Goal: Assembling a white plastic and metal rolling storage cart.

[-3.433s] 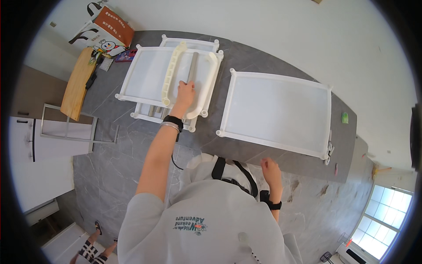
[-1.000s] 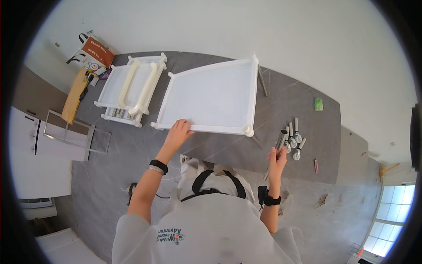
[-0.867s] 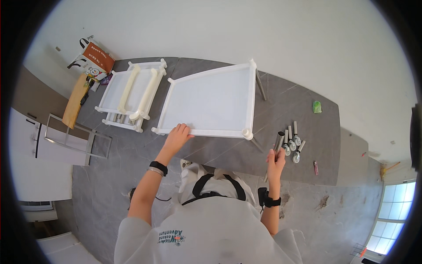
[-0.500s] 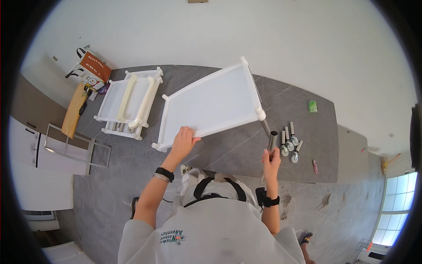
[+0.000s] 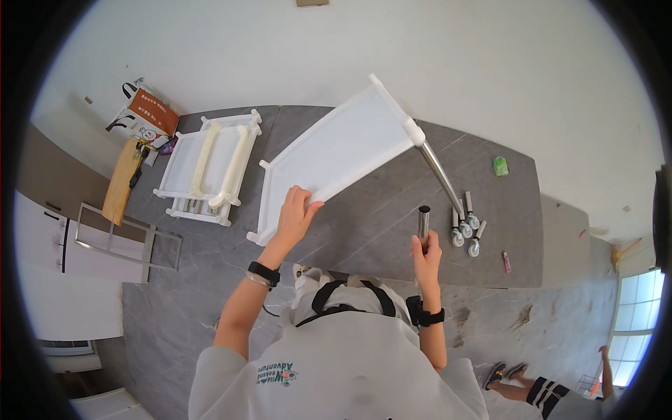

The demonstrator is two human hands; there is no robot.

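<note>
A white plastic shelf tray [image 5: 329,161] with round corner sockets is tilted over the table, its right side raised. My left hand [image 5: 295,213] is closed on the tray's near edge, thumb pointing right. From the raised right corner a metal tube [image 5: 441,178] slants down toward several casters [image 5: 467,225] on the tabletop. In my right hand [image 5: 426,260] I hold a second metal tube [image 5: 423,220], its open end upward, apart from the tray. Its lower part is mostly hidden by my fingers.
Stacked white shelf trays [image 5: 206,164] lie at the table's left, beside a wooden board [image 5: 120,183] and a printed bag [image 5: 150,112]. A green packet [image 5: 500,166] and a pink item [image 5: 507,262] lie at right. A metal frame [image 5: 126,241] stands left. Another person [image 5: 553,395] is at lower right.
The tray's right side has risen and tilted more, showing more of its attached tube. My right hand's tube has moved slightly left and down, away from it. Another person has come into view at lower right.
</note>
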